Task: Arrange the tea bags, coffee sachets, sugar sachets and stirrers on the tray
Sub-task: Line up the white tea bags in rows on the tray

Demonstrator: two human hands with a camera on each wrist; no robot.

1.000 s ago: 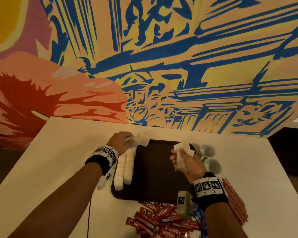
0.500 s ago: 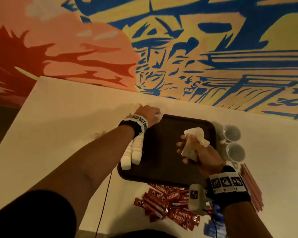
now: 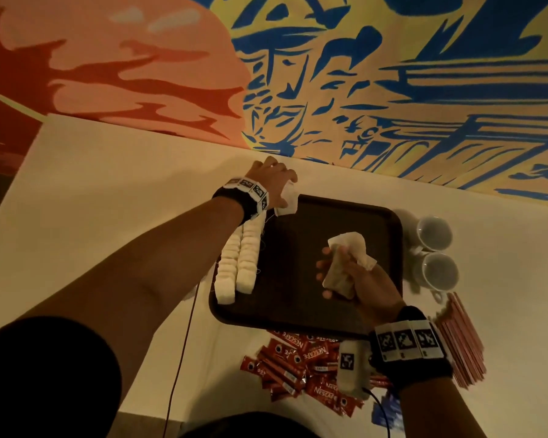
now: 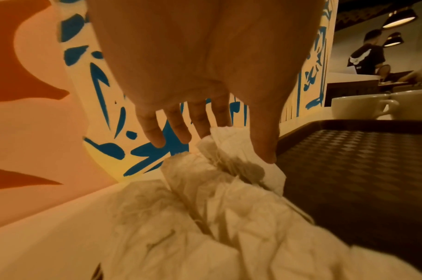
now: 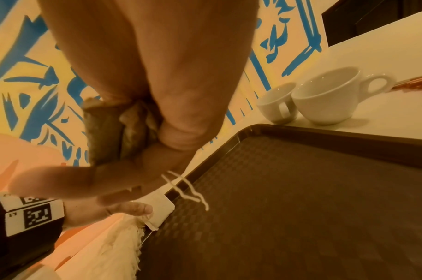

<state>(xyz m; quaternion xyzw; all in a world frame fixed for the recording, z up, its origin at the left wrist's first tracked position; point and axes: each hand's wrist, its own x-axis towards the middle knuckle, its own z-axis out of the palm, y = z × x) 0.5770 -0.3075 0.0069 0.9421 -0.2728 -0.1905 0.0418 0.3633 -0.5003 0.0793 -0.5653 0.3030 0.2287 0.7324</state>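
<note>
Left grip [image 3: 271,181] still pinching tea bag [image 3: 287,200] at tray [image 3: 310,320] corner, unmoved

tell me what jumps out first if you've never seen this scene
The dark tray in the middle, with two neat rows of tea bags along its left edge. The left hand pinches one more bag at the tray's far left corner, while the right hand grips a bunch above the tray. Red coffee sachets lie heaped on the table in front.
</note>
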